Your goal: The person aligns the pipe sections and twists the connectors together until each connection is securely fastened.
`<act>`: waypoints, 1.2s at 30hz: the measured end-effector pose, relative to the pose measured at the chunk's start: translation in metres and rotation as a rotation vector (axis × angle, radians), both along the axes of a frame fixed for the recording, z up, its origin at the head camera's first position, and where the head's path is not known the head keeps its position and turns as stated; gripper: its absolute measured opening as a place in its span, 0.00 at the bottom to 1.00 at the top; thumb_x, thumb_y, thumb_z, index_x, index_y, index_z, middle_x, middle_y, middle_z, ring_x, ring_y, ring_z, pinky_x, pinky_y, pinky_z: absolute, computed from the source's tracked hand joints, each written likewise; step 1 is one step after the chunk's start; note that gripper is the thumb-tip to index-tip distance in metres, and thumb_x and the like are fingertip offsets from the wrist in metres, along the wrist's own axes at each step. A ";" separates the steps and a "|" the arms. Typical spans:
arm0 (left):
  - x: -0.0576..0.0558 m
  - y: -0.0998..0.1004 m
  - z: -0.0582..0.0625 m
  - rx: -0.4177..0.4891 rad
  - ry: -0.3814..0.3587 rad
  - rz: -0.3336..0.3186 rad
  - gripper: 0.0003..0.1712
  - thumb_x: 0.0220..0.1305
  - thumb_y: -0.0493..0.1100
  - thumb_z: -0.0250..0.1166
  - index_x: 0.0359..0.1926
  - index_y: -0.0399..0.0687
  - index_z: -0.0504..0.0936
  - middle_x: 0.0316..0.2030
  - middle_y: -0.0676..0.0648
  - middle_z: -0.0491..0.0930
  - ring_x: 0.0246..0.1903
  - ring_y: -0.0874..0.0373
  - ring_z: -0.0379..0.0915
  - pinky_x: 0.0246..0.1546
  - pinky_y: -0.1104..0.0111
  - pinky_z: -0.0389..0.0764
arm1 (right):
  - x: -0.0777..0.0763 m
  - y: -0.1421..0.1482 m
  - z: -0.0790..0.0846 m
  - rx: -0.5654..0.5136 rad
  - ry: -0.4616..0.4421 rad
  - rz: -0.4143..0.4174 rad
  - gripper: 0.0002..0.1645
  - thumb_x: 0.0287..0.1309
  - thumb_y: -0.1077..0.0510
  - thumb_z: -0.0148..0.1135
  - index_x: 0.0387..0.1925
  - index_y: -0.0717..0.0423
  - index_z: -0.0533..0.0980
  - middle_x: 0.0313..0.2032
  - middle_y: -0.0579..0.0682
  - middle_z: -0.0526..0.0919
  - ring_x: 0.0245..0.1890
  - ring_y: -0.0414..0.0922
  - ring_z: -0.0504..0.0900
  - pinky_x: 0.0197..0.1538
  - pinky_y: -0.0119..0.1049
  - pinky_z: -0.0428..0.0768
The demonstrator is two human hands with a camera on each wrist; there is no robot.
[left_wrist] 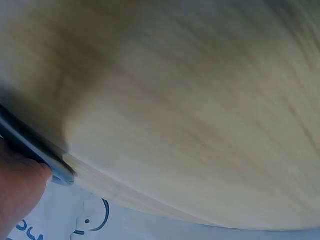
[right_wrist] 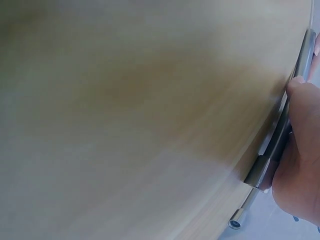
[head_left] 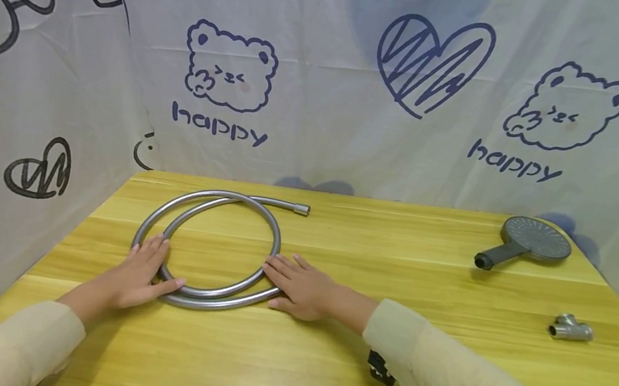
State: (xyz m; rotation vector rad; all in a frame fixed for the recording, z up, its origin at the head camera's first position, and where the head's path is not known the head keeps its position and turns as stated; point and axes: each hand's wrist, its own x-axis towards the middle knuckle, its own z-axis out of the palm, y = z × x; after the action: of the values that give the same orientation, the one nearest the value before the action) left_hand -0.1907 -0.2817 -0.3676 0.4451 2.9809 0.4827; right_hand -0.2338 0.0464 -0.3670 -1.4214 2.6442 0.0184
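One left hand and one right hand lie on one hose, coiled left of centre in the head view. Both are ungrasped: fingers reach out straight over the hose, the left at the coil's left side, its thumb spread across the lower edge, the right at the coil's right side. Two strands run side by side along the coil's bottom and cross near its top. The hose has two metal ends: one end points right, above the right hand, and both show at the lower right of the right wrist view, one just beside the palm. One shower head lies at the right of the head view, its handle pointing to the lower left, and one fitting sits below it near the right edge, apart from it. All three items are on one table. Two pale sleeves enter from the bottom corners. Behind, a cloth shows two bears, each over the word "happy", with one heart between them.
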 end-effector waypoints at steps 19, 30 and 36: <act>0.001 0.011 0.000 -0.015 -0.008 -0.010 0.54 0.63 0.64 0.51 0.66 0.21 0.45 0.67 0.22 0.38 0.67 0.28 0.33 0.64 0.38 0.37 | 0.002 0.012 -0.006 -0.069 -0.057 -0.039 0.37 0.69 0.42 0.39 0.72 0.55 0.46 0.73 0.52 0.46 0.73 0.48 0.43 0.73 0.48 0.42; 0.001 0.017 -0.002 0.000 0.009 -0.013 0.54 0.63 0.64 0.52 0.66 0.20 0.45 0.67 0.22 0.38 0.67 0.28 0.33 0.64 0.37 0.37 | 0.006 0.018 -0.006 -0.120 -0.041 -0.051 0.36 0.69 0.44 0.41 0.71 0.57 0.49 0.72 0.54 0.50 0.72 0.49 0.46 0.72 0.50 0.43; 0.002 0.023 0.001 0.003 0.006 -0.013 0.54 0.62 0.65 0.52 0.66 0.21 0.46 0.68 0.23 0.39 0.67 0.28 0.33 0.64 0.38 0.37 | 0.006 0.019 -0.005 -0.164 -0.025 -0.047 0.35 0.69 0.45 0.43 0.69 0.60 0.54 0.71 0.56 0.53 0.72 0.50 0.49 0.72 0.51 0.43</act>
State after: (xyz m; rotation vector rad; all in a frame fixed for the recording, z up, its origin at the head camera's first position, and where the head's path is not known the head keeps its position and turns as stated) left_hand -0.1885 -0.2588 -0.3669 0.4673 2.9815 0.4856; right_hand -0.2281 0.0658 -0.3720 -1.3946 2.7121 -0.2242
